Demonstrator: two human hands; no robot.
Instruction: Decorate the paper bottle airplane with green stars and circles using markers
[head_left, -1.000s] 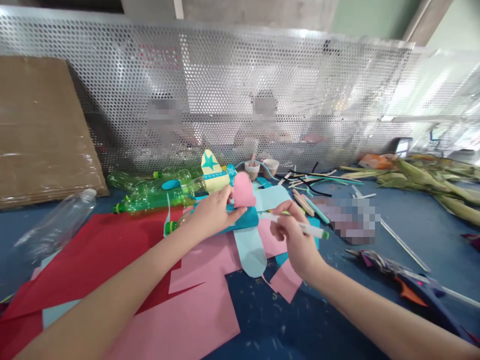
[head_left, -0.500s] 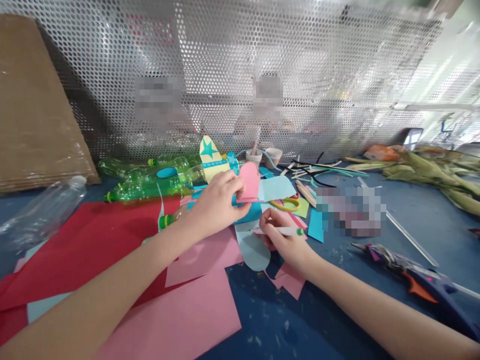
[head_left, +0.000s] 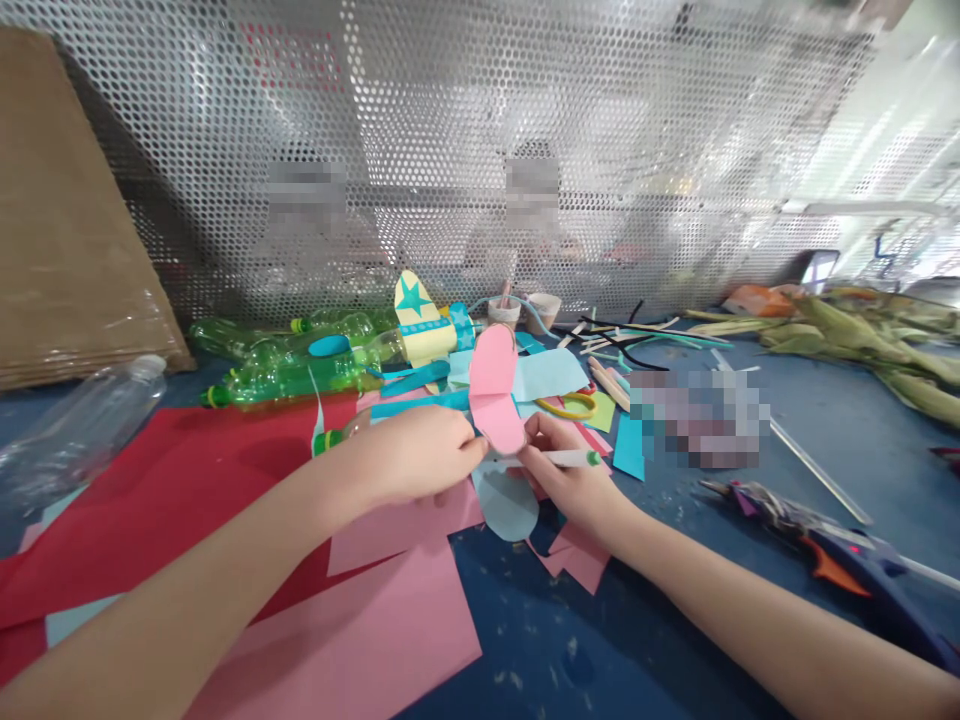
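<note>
My left hand (head_left: pixel 409 462) pinches the lower edge of a folded pink paper cutout (head_left: pixel 493 390) with rounded ends, held upright above the table. My right hand (head_left: pixel 564 480) grips a white pen with a green tip (head_left: pixel 570 458) and also touches the pink cutout from the right. Under the hands lies a light blue rounded paper piece (head_left: pixel 506 500). Behind them lies a green plastic bottle (head_left: pixel 300 375) dressed as a plane, with a yellow fin bearing a teal star (head_left: pixel 418 320).
Red (head_left: pixel 172 480) and pink (head_left: pixel 375 630) paper sheets cover the blue table at left. A clear bottle (head_left: pixel 82 425) lies far left, cardboard (head_left: pixel 60 250) leans behind. Sticks and strips (head_left: pixel 622 355), yellow scissors (head_left: pixel 566 405), a glue gun (head_left: pixel 840 560) and corn husks (head_left: pixel 862 345) lie right. Perforated metal screen behind.
The pink cutout has been lifted off the teal bottle body and unfolded upright between both hands. My right hand moved left to meet it, pen still in its grip.
</note>
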